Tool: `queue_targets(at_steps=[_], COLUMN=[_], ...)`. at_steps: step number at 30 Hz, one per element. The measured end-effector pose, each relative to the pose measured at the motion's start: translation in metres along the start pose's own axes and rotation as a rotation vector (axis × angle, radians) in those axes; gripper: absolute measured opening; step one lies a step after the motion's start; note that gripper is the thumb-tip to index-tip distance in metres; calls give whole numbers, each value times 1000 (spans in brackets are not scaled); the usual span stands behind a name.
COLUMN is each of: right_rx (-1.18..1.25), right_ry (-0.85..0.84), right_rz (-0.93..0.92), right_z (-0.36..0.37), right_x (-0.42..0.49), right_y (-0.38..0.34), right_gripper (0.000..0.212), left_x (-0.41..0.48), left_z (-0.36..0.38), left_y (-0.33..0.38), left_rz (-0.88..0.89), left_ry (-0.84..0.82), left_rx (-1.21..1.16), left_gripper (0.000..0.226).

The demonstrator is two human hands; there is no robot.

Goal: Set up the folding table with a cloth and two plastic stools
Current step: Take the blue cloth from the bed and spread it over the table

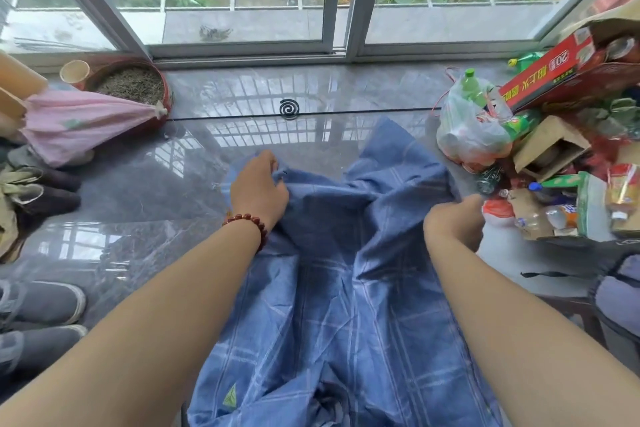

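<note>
While both hands hold it up, the blue checked cloth (346, 288) hangs in folds between them and falls toward the camera, its far corners drooping over the glossy grey floor (156, 184). The left hand (258, 189), a red bead bracelet (247, 222) at its wrist, has its fingers curled into a bunch of the fabric. The right hand (453, 218) grips the cloth's right edge in a closed fist.

The clearest writing is a white "20" beside Chinese characters on the red box (550, 76), which lies on a heap of bottles and cartons at the right. A small green mark low on the cloth is unreadable.

Open floor stretches ahead to the sliding door (339, 0), with a mosquito coil (289, 108) lying on it. Shoes (41, 302) and a pink bundle (79, 121) line the left edge.
</note>
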State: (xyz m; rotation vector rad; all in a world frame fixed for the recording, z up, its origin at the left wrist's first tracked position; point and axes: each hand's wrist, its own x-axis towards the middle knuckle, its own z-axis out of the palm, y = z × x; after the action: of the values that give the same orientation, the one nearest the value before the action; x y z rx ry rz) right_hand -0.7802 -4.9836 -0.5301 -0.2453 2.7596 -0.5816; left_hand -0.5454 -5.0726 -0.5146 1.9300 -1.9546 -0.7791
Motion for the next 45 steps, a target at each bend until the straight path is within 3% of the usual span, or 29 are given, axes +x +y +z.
queue_targets(at_steps=[2, 4, 7, 10, 12, 19, 23, 33, 39, 45], right_rx=[64, 98, 126, 149, 136, -100, -132, -109, -162, -174], right_ry=[33, -8, -238, -482, -510, -583, -664, -752, -861, -844], right_rz=[39, -33, -261, -289, -286, -455, -522, -668, -691, -619], right_z=[-7, -6, 12, 29, 35, 58, 64, 72, 69, 67], right_x=[5, 8, 5, -7, -15, -36, -50, -84, -103, -124], right_y=[-5, -9, -7, -1, 6, 38, 47, 56, 76, 108], right_gripper=[25, 24, 25, 56, 63, 32, 25, 20, 15, 16], left_x=[6, 11, 14, 7, -1, -28, -49, -87, -104, -126], left_z=[-11, -18, -17, -7, 2, 42, 53, 54, 48, 49], left_y=[-1, -3, -9, -17, -22, -48, -55, -67, -76, -91], left_rz=[5, 13, -44, -178, -173, -60, -18, -35, -6, 24], left_ry=[92, 148, 154, -26, -142, -419, -506, -503, -532, -596], left_rx=[1, 7, 62, 285, 315, 279, 230, 122, 150, 164], left_gripper=[14, 12, 18, 68, 83, 67, 56, 48, 44, 39])
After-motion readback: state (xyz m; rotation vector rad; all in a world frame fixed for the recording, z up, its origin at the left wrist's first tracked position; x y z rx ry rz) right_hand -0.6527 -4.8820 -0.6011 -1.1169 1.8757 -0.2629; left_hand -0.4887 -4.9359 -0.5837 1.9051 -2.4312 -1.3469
